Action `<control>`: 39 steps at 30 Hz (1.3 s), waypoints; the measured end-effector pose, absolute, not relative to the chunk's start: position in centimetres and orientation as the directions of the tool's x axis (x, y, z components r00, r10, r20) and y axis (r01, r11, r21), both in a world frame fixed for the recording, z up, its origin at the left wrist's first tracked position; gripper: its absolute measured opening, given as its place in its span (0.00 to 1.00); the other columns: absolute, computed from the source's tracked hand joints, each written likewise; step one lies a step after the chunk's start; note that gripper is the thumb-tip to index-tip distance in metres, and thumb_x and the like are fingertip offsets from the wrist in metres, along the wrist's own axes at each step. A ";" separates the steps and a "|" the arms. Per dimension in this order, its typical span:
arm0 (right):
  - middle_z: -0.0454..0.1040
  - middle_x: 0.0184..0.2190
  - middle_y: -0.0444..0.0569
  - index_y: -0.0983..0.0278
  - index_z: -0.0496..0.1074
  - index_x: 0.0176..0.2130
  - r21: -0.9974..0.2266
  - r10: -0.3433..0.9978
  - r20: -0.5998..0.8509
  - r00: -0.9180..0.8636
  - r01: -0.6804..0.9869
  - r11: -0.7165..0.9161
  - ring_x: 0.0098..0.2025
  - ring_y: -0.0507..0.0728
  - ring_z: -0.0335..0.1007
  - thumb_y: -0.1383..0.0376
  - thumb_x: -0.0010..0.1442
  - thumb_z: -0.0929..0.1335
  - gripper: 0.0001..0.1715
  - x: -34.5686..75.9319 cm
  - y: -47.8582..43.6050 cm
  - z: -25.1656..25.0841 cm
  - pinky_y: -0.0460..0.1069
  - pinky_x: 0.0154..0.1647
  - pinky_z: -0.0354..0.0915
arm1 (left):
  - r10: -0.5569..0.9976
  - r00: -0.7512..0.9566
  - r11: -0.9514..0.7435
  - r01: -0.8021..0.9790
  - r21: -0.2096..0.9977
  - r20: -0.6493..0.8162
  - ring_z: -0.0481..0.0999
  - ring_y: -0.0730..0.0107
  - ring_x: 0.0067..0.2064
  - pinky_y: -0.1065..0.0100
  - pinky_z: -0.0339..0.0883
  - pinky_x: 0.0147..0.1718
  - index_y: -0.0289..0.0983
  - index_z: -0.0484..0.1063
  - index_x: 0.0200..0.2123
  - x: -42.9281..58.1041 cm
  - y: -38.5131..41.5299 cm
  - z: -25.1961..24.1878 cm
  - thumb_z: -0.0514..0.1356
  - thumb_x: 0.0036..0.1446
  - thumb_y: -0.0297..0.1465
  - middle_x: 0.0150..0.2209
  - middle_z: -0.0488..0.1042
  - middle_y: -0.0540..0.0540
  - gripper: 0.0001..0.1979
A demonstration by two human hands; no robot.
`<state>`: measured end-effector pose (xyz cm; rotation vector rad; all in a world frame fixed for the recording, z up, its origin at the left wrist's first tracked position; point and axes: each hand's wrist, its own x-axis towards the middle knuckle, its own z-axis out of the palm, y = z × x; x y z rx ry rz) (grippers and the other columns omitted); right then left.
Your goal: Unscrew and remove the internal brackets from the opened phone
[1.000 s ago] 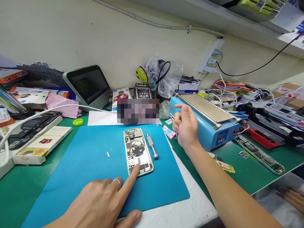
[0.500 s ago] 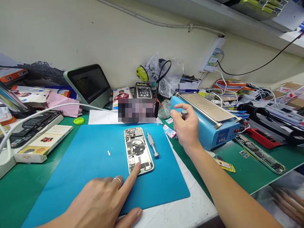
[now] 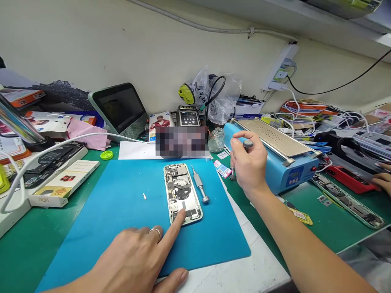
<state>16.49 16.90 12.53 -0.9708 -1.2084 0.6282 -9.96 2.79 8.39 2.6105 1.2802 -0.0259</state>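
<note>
An opened phone, its inner parts bare, lies on the blue work mat. My left hand, with a ring on one finger, rests its stretched index fingertip on the phone's lower end; the thumb is apart and the hand holds nothing. Raised to the right of the mat, my right hand is closed around a screwdriver, whose round grey cap shows above the fingers. Most of its shaft is hidden by the hand. A second screwdriver lies just right of the phone. Left of it sits a small white piece.
A blue machine with a perforated metal top stands beyond my right hand, near a glass jar. Another opened phone and a red device lie right. A co-worker's hand reaches in there. Left is a narrow box.
The view has shifted slightly, so the scene sits a little further right. A co-worker's hand now appears by the red device. My hands keep nearly the same pose.
</note>
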 end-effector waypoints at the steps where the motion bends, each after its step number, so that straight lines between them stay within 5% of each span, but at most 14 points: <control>1: 0.51 0.17 0.32 0.57 0.70 0.39 -0.874 0.830 0.483 0.280 0.101 0.475 0.17 0.49 0.44 0.58 0.60 0.75 0.12 16.5 17.0 12.4 0.47 0.16 0.43 | 0.780 0.617 -0.590 0.781 0.204 -0.106 0.84 0.61 0.39 0.69 0.74 0.37 0.47 0.44 0.77 -10.0 2.7 8.5 0.51 0.74 0.48 0.41 0.82 0.44 0.35; 13: 0.53 0.17 0.32 0.58 0.70 0.41 -0.883 0.853 0.468 0.230 0.151 0.444 0.16 0.47 0.43 0.57 0.60 0.74 0.13 16.3 16.6 12.2 0.46 0.17 0.44 | 0.737 0.598 -0.585 0.798 0.146 -0.316 0.85 0.50 0.41 0.59 0.79 0.36 0.41 0.51 0.76 -8.8 3.5 10.5 0.53 0.72 0.47 0.43 0.83 0.39 0.36; 21: 0.53 0.16 0.32 0.58 0.71 0.39 -0.879 0.859 0.472 0.199 0.172 0.444 0.17 0.48 0.44 0.59 0.60 0.74 0.11 16.0 16.6 12.2 0.46 0.18 0.44 | 0.732 0.596 -0.587 0.798 0.139 -0.330 0.85 0.51 0.40 0.57 0.79 0.37 0.40 0.46 0.77 -8.8 3.6 10.5 0.50 0.73 0.49 0.43 0.83 0.39 0.36; 31: 0.54 0.16 0.33 0.58 0.72 0.38 -0.871 0.850 0.489 0.197 0.175 0.460 0.17 0.48 0.45 0.59 0.59 0.75 0.10 16.2 16.8 12.0 0.47 0.17 0.44 | 0.744 0.644 -0.627 0.765 0.146 -0.179 0.84 0.54 0.36 0.62 0.77 0.32 0.40 0.48 0.76 -9.3 3.2 9.1 0.52 0.72 0.49 0.40 0.83 0.40 0.37; 39: 0.55 0.15 0.33 0.58 0.74 0.38 -0.884 0.862 0.466 0.199 0.083 0.459 0.16 0.48 0.45 0.62 0.57 0.76 0.10 15.9 17.1 11.9 0.47 0.16 0.42 | 0.702 0.601 -0.608 0.785 0.119 -0.382 0.85 0.47 0.44 0.52 0.81 0.41 0.36 0.40 0.77 -8.2 3.8 11.9 0.53 0.72 0.48 0.47 0.82 0.35 0.41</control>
